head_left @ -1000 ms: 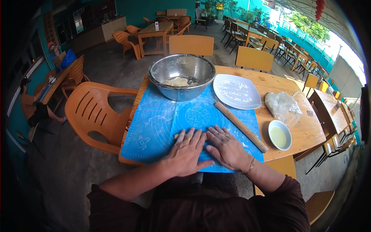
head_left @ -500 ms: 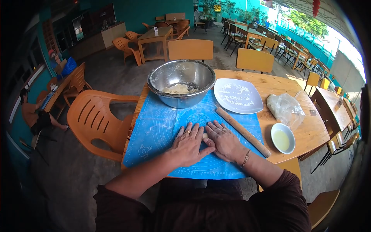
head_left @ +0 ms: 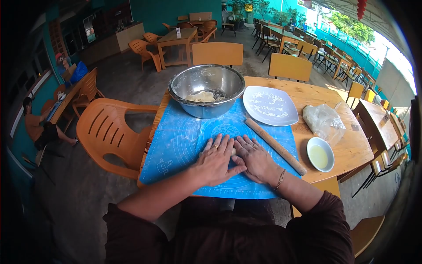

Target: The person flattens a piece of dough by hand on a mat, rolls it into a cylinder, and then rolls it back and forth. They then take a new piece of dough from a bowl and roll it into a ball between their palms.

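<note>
My left hand [head_left: 217, 159] lies flat on the blue baking mat [head_left: 180, 136], fingers stretched forward. Beside it, my right hand [head_left: 256, 160] is also flat, its fingers slightly spread and angled inward. A small pale piece of dough [head_left: 233, 152] shows in the gap between the hands; the rest of it is hidden under them. Right of my right hand, a wooden rolling pin [head_left: 276, 147] rests diagonally across the mat. Beyond the hands stands a steel mixing bowl [head_left: 209, 112] with a lump of dough [head_left: 201, 96] inside.
A white plate [head_left: 281, 115] dusted with flour sits right of the bowl. Farther right are a clear plastic bag [head_left: 324, 122] and a small white bowl [head_left: 311, 159] of pale yellow liquid. An orange chair [head_left: 110, 130] stands at the table's left; a person [head_left: 39, 125] sits beyond.
The view has tilted slightly, so the table appears a little higher. Both hands stay flat over the dough, with only a very small shift.
</note>
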Motion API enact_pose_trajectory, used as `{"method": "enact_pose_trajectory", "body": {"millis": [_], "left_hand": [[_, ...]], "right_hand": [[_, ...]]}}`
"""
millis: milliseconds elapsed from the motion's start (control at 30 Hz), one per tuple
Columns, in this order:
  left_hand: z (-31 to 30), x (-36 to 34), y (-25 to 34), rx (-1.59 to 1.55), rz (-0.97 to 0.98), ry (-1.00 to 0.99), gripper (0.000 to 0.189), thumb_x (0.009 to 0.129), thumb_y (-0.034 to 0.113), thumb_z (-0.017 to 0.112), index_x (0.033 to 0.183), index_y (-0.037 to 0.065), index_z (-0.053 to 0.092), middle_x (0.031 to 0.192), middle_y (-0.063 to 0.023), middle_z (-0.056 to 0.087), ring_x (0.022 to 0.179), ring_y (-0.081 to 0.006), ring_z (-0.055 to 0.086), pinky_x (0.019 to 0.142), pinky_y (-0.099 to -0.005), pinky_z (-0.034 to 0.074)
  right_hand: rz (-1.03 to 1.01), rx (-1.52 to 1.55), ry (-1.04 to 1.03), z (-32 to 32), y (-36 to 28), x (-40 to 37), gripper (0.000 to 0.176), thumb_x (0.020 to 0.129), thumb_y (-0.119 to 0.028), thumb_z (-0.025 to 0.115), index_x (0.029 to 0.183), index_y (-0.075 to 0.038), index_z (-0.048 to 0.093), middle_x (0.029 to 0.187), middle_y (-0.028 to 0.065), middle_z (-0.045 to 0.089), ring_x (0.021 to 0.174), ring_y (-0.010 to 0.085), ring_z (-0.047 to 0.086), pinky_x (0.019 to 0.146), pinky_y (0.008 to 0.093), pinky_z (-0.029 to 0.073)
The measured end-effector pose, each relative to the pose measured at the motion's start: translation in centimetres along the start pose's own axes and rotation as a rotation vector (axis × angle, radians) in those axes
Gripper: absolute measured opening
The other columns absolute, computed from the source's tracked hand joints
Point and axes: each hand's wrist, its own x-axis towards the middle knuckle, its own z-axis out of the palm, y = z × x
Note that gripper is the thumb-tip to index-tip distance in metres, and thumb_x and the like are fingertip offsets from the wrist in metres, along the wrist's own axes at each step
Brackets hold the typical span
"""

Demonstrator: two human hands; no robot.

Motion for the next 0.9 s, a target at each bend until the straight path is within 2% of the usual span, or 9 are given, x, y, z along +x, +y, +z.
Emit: {"method": "enact_pose_trajectory", "body": {"millis": [167, 233, 400, 567, 667, 733, 833, 900], "left_hand": [[-0.2, 0.6, -0.4, 0.001, -0.086, -0.044, 0.100, 0.095, 0.072, 0.039, 0.153, -0.009, 0.025, 0.158, -0.0295, 0.027, 0.150, -0.0463, 0.019, 0.121, -0.0565, 0.016], [-0.8, -1.3, 0.8, 0.033, -0.021, -0.074, 0.093, 0.097, 0.064, 0.045, 0.151, -0.010, 0.027, 0.158, -0.0285, 0.027, 0.149, -0.0450, 0.021, 0.121, -0.0548, 0.018], [0.5, -6.4, 3.0, 0.097, 0.201, 0.075, 0.103, 0.091, 0.072, 0.045, 0.148, -0.013, 0.029, 0.155, -0.0323, 0.027, 0.146, -0.0500, 0.025, 0.117, -0.0634, 0.020], [0.8, -4.3, 2.2, 0.082, 0.159, 0.107, 0.103, 0.092, 0.072, 0.044, 0.150, -0.012, 0.027, 0.157, -0.0318, 0.026, 0.147, -0.0490, 0.022, 0.118, -0.0622, 0.018], [0.5, -1.1, 0.5, 0.043, 0.041, 0.049, 0.104, 0.092, 0.073, 0.041, 0.149, -0.013, 0.029, 0.158, -0.0305, 0.026, 0.149, -0.0472, 0.018, 0.120, -0.0606, 0.014], [0.3, 0.5, -0.8, 0.056, -0.024, 0.035, 0.101, 0.094, 0.071, 0.042, 0.151, -0.012, 0.028, 0.158, -0.0292, 0.026, 0.150, -0.0453, 0.018, 0.121, -0.0581, 0.013], [-0.3, 0.0, -1.2, 0.025, -0.047, 0.018, 0.100, 0.094, 0.071, 0.041, 0.151, -0.010, 0.028, 0.158, -0.0288, 0.027, 0.150, -0.0446, 0.018, 0.122, -0.0562, 0.012], [-0.4, -2.1, -0.5, 0.020, -0.020, 0.016, 0.096, 0.096, 0.067, 0.044, 0.151, -0.009, 0.027, 0.159, -0.0289, 0.025, 0.150, -0.0457, 0.018, 0.122, -0.0566, 0.013]], "right_hand": [[0.044, 0.019, -0.013, 0.1, 0.4, 0.7, 0.054, 0.103, -0.031, 0.047, 0.142, 0.006, 0.046, 0.147, 0.0292, 0.046, 0.143, 0.0426, 0.037, 0.120, 0.0489, 0.027], [-0.004, 0.018, 0.024, -0.2, -0.4, -1.1, 0.054, 0.102, -0.032, 0.049, 0.140, 0.007, 0.048, 0.146, 0.0291, 0.047, 0.142, 0.0421, 0.039, 0.119, 0.0497, 0.029], [-0.112, -0.048, 0.050, -1.0, -2.6, -5.9, 0.055, 0.098, -0.029, 0.057, 0.137, 0.008, 0.050, 0.145, 0.0294, 0.047, 0.140, 0.0436, 0.040, 0.118, 0.0529, 0.030], [-0.114, -0.064, 0.070, 0.1, -1.3, -3.6, 0.056, 0.098, -0.029, 0.055, 0.139, 0.008, 0.048, 0.146, 0.0291, 0.047, 0.140, 0.0427, 0.041, 0.119, 0.0520, 0.028], [-0.073, -0.082, 0.076, 0.8, 0.0, -0.3, 0.055, 0.101, -0.031, 0.050, 0.140, 0.007, 0.047, 0.147, 0.0276, 0.047, 0.142, 0.0412, 0.040, 0.120, 0.0507, 0.027], [0.025, -0.065, 0.038, 0.9, 0.7, 1.1, 0.055, 0.103, -0.033, 0.044, 0.141, 0.006, 0.047, 0.148, 0.0261, 0.047, 0.143, 0.0396, 0.038, 0.120, 0.0494, 0.026], [0.035, -0.083, 0.025, 0.7, 0.2, 0.8, 0.054, 0.105, -0.034, 0.041, 0.142, 0.006, 0.047, 0.148, 0.0254, 0.047, 0.144, 0.0386, 0.038, 0.121, 0.0489, 0.026], [0.008, -0.094, 0.040, 0.4, -0.9, -1.1, 0.056, 0.103, -0.035, 0.046, 0.141, 0.006, 0.047, 0.147, 0.0261, 0.048, 0.143, 0.0393, 0.038, 0.120, 0.0496, 0.026]]}}
